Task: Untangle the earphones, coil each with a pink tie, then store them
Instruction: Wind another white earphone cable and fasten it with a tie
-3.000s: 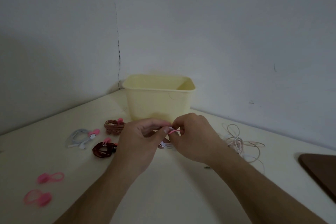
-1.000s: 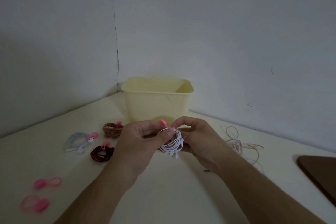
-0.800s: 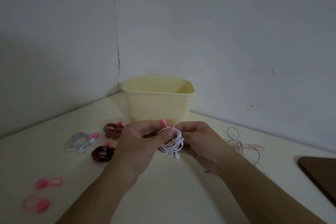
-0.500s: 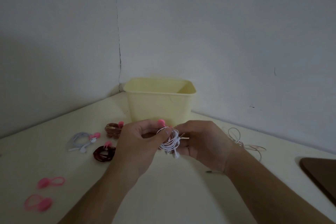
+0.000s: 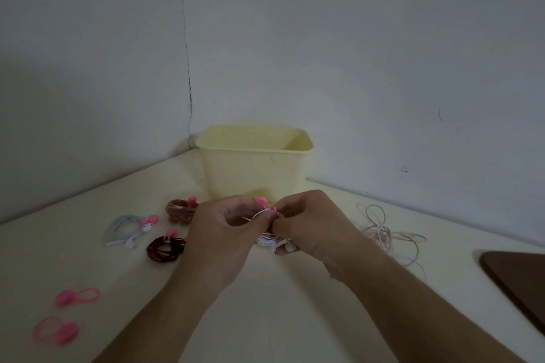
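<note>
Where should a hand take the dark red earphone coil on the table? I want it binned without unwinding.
Pinch the dark red coil across its bundled loops beside the pink tie, coming from above: it lies flat and the tie gathers the strands there.

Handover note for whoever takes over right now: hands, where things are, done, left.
Left hand and right hand both pinch the white earphone coil, pink tie on top.
Done: three tied coils lie on the table left of the yellow bin.
Left: finish this tie, untangle the loose earphones at right, using the spare ties, then store all.
</note>
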Demonstrator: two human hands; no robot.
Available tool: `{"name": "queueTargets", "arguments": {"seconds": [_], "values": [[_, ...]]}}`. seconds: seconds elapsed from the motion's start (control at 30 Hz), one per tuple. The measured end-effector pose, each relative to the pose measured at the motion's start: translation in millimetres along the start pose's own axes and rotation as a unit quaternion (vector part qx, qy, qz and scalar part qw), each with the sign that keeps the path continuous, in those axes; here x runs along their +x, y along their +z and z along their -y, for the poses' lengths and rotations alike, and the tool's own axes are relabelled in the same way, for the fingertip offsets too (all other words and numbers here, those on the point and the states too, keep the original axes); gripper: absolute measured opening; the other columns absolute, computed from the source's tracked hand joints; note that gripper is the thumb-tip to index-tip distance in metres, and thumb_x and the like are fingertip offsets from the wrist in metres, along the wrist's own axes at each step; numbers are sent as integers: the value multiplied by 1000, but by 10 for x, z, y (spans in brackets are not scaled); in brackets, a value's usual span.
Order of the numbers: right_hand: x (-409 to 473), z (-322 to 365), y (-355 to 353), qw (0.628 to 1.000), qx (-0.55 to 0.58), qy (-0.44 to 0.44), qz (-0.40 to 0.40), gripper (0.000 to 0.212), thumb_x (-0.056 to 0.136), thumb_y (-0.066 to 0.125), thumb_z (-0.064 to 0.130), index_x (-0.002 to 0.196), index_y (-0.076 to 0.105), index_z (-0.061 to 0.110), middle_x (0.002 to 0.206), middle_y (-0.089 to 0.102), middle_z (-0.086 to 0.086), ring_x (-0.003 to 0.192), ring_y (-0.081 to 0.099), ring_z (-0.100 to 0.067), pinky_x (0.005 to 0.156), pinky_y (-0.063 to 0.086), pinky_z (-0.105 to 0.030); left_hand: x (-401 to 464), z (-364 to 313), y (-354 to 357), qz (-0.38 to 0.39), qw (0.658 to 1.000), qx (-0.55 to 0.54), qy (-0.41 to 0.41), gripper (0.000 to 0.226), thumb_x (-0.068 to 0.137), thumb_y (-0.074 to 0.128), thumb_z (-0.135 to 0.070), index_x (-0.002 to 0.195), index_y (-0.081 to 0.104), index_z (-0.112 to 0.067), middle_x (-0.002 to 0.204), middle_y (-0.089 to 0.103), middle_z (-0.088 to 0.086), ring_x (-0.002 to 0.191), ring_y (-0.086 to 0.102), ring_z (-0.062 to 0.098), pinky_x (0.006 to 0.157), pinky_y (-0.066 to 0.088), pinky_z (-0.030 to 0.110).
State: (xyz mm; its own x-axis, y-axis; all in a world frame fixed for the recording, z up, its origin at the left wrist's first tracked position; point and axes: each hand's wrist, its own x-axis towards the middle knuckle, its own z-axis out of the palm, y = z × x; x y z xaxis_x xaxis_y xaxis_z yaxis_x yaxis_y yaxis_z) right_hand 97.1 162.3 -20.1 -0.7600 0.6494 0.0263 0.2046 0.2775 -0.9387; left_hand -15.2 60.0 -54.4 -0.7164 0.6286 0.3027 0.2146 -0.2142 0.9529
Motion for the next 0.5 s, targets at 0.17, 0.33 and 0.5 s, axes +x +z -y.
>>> {"name": "queueTargets", "arguments": {"seconds": [0.17,0.33,0.5], "values": [[-19,12,-46,999,11,-16,37,16,86,69,-4,86,83,3,81,78,-22,63,62,-25,73,59,-40,2,-21,-28,0,1000,11,4,17,83,83,-4,84,81,-20,77,80,1,66,76,12,58,53,14],[14,-17,-24,1000,-17,-9,15,18,77,64,-5,79,80,2,78,77,-24,66,67,-29,72,58,-43,-1,23,-22,5,1000,19,3,12,84,84,-7,88,81,-18,78,80,2,63,73,14,54,55,24],[-16,4,40,998,-44,-7,-34,15,76,65,4,71,78,8,72,76,-19,57,63,-20,59,52,-33,6,38,14,-7,1000,14,11,12,84,84,-6,88,81,-17,78,80,1,64,74,14,53,55,24]]}}
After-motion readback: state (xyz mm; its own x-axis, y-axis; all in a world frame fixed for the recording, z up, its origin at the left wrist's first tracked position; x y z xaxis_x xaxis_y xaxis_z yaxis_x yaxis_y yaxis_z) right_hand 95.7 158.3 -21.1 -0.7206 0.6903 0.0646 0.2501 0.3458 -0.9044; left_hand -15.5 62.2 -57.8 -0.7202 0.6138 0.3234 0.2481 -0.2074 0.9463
